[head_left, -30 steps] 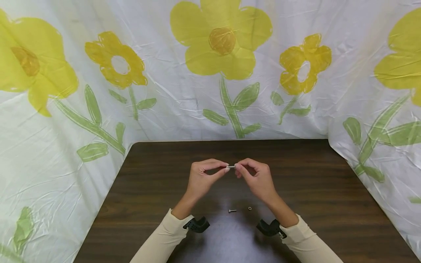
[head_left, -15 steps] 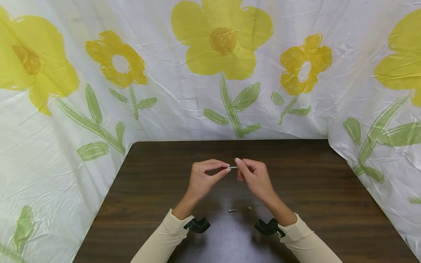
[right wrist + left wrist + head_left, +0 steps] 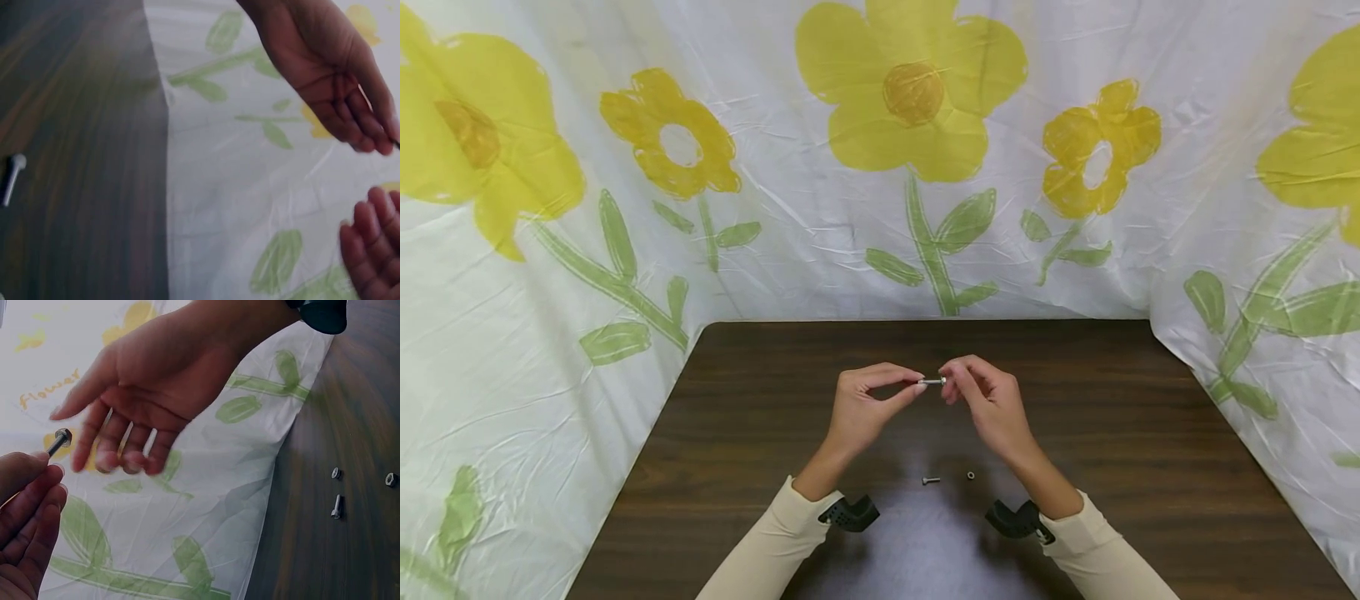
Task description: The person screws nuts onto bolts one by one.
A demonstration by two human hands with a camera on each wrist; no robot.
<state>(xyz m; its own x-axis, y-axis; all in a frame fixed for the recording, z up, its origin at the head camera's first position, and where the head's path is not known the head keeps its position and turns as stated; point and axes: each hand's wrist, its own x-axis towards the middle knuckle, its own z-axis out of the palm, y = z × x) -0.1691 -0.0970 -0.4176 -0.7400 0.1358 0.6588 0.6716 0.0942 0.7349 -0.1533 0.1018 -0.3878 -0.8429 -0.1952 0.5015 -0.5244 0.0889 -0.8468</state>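
Thumb and fingertips of my left hand (image 3: 865,404) pinch a small metal bolt (image 3: 932,382) above the table, lying level in the head view. A hex-shaped nut (image 3: 63,437) sits at the bolt's free end, as the left wrist view shows. My right hand (image 3: 988,404) hovers just right of that end. Its fingers (image 3: 109,434) are spread and loosely bent, apart from the nut and holding nothing. In the right wrist view the bolt is almost wholly out of frame.
On the dark wooden table (image 3: 737,467) lie another bolt (image 3: 931,481) and a loose nut (image 3: 971,476), between the forearms. The left wrist view shows a further small metal piece (image 3: 336,473) beside that bolt. A flower-printed white cloth (image 3: 805,283) hangs behind and at both sides.
My right fingertips were on the bolt's right end a second ago, and the thumb shifted upward over it. Now they have come away, leaving the nut in sight. The left hand stays nearly still.
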